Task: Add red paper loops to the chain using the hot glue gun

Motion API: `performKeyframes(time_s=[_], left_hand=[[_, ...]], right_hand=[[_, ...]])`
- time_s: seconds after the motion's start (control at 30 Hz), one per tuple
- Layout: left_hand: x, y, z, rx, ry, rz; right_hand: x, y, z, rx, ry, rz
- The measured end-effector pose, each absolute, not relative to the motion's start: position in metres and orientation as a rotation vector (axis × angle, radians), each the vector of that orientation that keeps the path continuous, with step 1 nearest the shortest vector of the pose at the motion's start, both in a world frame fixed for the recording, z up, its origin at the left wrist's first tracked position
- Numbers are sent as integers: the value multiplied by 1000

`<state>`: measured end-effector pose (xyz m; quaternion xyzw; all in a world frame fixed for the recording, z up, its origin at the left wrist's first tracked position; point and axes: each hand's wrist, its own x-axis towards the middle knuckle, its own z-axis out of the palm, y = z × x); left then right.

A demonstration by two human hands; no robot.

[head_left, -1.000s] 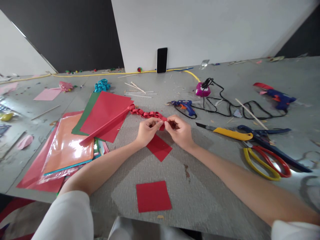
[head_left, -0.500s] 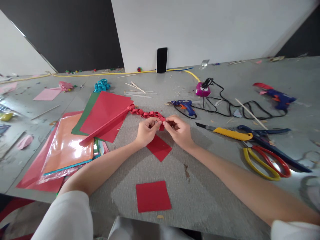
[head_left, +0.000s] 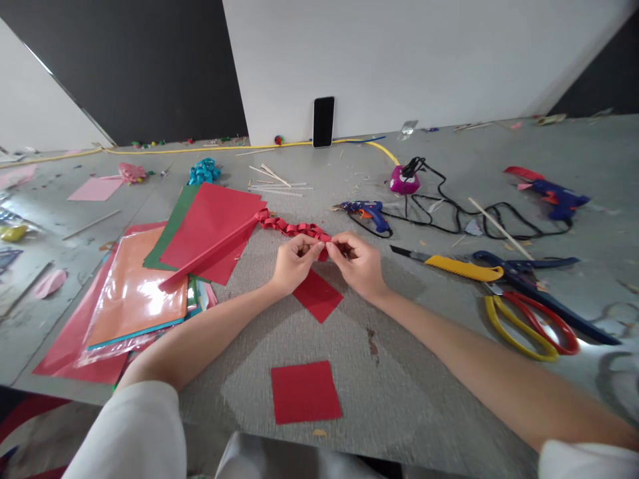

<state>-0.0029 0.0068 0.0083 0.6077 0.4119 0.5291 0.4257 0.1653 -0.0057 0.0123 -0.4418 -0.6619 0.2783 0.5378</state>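
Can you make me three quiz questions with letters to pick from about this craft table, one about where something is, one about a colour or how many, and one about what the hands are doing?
1. Where does the phone stand?
A. leaning on the white wall
B. flat beside the scissors
C. on the red sheets

2. How many loose red paper squares lie near the arms?
A. one
B. two
C. five

3. What are the hands doing?
A. resting open on the table
B. both pinching the red paper chain
C. holding a glue gun

Answers:
1 A, the phone is upright against the white wall.
2 B, one red square lies at the table edge, another under the wrists.
3 B, the left hand and right hand meet at the end of the red paper chain.
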Motion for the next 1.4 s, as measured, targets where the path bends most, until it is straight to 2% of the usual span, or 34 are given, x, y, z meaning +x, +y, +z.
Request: performKeyframes(time_s=[0.83, 0.97, 1.13, 1.3, 1.4], left_hand=[[-2, 10, 9, 1504, 1008, 1290], [-3, 15, 3, 1412, 1018, 1364], [-4, 27, -6, 1235, 1059, 1441], [-3, 30, -6, 1164, 1004, 1440], [-3, 30, -6, 1174, 1008, 1444]], right_hand=[[165, -1, 11, -1083, -1568, 782], [167, 1, 21, -1112, -1561, 684], [166, -10, 40, -1396, -2106, 768], [160, -31, 33, -1574, -2422, 340], [159, -32, 23, -1562, -2511, 394]])
